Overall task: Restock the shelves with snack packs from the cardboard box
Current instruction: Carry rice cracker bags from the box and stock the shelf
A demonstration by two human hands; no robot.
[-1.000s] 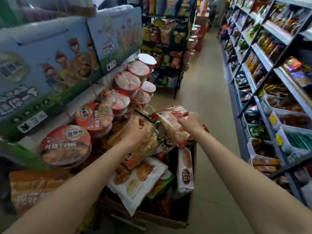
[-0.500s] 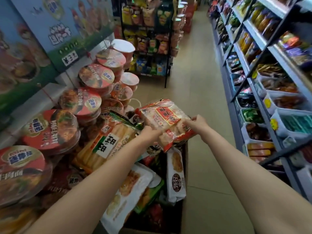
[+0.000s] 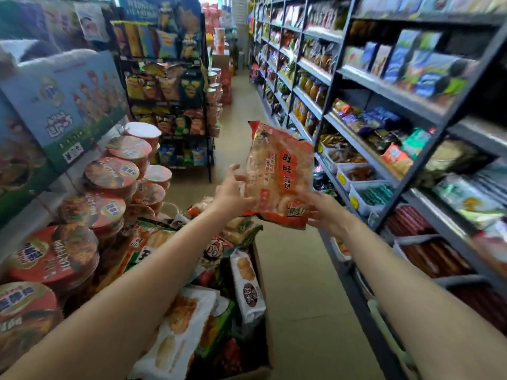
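Note:
A red and orange rice cracker pack (image 3: 277, 174) stands upright in the air over the aisle, above the cardboard box (image 3: 267, 341). My left hand (image 3: 231, 193) touches the pack's lower left edge with its fingers spread. My right hand (image 3: 325, 212) holds the pack's lower right corner, thumb on the front and fingers underneath. The box sits on the floor at the bottom centre, filled with several snack packs, among them a white cracker pack (image 3: 248, 286). The dark shelves (image 3: 384, 87) along the right carry many snacks.
Stacked instant noodle bowls (image 3: 109, 174) fill the left side under blue printed cartons (image 3: 63, 105). A black rack of chip bags (image 3: 170, 86) stands at the back left. The beige aisle floor (image 3: 301, 297) runs between box and shelves. White bins (image 3: 365, 193) sit on a lower shelf.
Both hands lifted the rice cracker pack from just above the box, turned it upright and carried it higher and right toward the shelves. My view rose to take in more shelves.

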